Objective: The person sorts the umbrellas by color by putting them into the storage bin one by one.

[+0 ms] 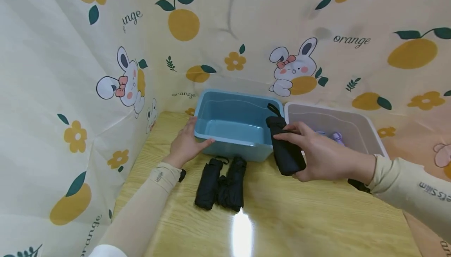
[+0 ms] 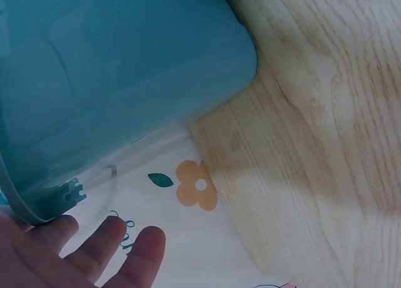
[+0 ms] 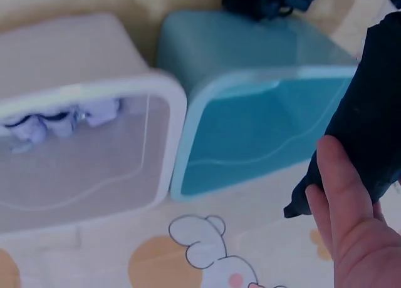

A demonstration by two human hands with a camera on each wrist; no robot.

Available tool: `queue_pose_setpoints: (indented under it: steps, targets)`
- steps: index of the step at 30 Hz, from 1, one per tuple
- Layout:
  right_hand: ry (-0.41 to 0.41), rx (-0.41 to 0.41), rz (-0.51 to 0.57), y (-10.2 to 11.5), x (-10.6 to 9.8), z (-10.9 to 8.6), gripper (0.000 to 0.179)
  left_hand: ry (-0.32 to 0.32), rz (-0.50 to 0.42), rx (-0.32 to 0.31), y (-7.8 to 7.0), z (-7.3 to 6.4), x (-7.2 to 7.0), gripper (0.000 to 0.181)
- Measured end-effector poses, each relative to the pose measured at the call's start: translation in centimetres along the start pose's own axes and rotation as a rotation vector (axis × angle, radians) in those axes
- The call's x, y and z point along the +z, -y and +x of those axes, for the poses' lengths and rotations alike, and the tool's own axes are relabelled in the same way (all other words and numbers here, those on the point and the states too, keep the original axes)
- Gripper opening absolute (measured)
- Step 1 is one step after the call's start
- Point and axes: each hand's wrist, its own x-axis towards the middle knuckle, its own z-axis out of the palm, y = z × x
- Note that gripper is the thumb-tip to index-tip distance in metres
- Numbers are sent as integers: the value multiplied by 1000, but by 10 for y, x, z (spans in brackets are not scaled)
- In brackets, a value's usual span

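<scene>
My right hand (image 1: 320, 155) holds a black folded umbrella (image 1: 287, 153) near the right front corner of the blue bin (image 1: 234, 144). The umbrella tilts, its wrist loop at the upper end beside the bin's rim. In the right wrist view, fingers lie along the dark umbrella (image 3: 369, 106). My left hand (image 1: 184, 143) rests at the blue bin's left front corner, its thumb along the front and the fingers at the side. Just in front of this bin, two more black folded umbrellas, a left one (image 1: 208, 186) and a right one (image 1: 234, 184), lie side by side on the table.
A pale grey bin (image 1: 375, 133) stands right beside the blue one, with several light purple items (image 3: 100, 111) inside. The wood-grain table (image 1: 299, 221) carries both bins. Printed cloth (image 1: 218, 22) hangs close behind them and along the left side.
</scene>
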Motion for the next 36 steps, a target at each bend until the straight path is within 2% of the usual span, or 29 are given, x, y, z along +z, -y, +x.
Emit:
queue_pose_setpoints:
  steps: [3, 9, 12, 18, 28, 36]
  targets:
    - [29, 22, 2, -11, -5, 19, 90, -2, -1, 4, -1, -1, 0, 110]
    - [35, 66, 5, -37, -9, 62, 87, -14, -6, 12, -1, 1, 1, 110]
    - [58, 96, 10, -49, -5, 84, 86, -19, -11, 15, 1, 2, 2, 110]
    - [160, 164, -7, -67, 8, 122, 85, -30, -22, 10, 3, 2, 4, 109]
    - [346, 194, -11, -94, 42, 162, 85, -48, -45, 23, 1, -1, 9, 108]
    - [417, 193, -72, -103, 64, 185, 87, -61, -25, 27, 4, 0, 8, 109]
